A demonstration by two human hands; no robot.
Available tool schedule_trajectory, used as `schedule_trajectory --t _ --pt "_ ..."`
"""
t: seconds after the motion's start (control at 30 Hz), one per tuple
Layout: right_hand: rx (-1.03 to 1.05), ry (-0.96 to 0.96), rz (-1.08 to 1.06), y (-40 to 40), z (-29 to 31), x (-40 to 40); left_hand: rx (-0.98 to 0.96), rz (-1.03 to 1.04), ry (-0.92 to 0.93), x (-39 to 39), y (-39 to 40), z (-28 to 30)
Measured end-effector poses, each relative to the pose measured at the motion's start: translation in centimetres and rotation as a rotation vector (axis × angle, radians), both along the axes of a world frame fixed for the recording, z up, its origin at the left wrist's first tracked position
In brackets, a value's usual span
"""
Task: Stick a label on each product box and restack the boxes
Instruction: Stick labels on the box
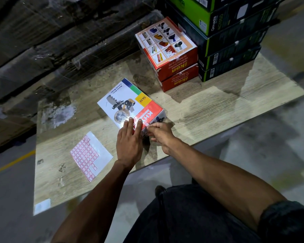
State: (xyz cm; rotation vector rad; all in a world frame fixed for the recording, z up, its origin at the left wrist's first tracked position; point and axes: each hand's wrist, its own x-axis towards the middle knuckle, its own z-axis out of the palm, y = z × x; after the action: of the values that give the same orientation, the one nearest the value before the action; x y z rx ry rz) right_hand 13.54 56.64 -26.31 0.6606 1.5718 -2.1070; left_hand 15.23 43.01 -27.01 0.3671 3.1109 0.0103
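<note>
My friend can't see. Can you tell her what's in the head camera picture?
A person's left hand presses flat on a white box while the right hand pinches at its near edge. A label sheet lies left, red boxes stacked behind.

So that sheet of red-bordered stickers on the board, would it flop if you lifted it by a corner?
Probably. The sticker sheet looks paper-thin and lies flat on the board, so it would likely droop and weigh almost nothing. Its glossy backing suggests it may slide easily when pushed.
</note>
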Motion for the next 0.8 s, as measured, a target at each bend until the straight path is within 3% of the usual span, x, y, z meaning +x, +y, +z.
schedule_trajectory --t 0.8 --pt "-0.069 -0.188 -0.054 0.08 0.14 -0.93 0.003 -0.004 -0.042 -0.13 -0.47 0.4"
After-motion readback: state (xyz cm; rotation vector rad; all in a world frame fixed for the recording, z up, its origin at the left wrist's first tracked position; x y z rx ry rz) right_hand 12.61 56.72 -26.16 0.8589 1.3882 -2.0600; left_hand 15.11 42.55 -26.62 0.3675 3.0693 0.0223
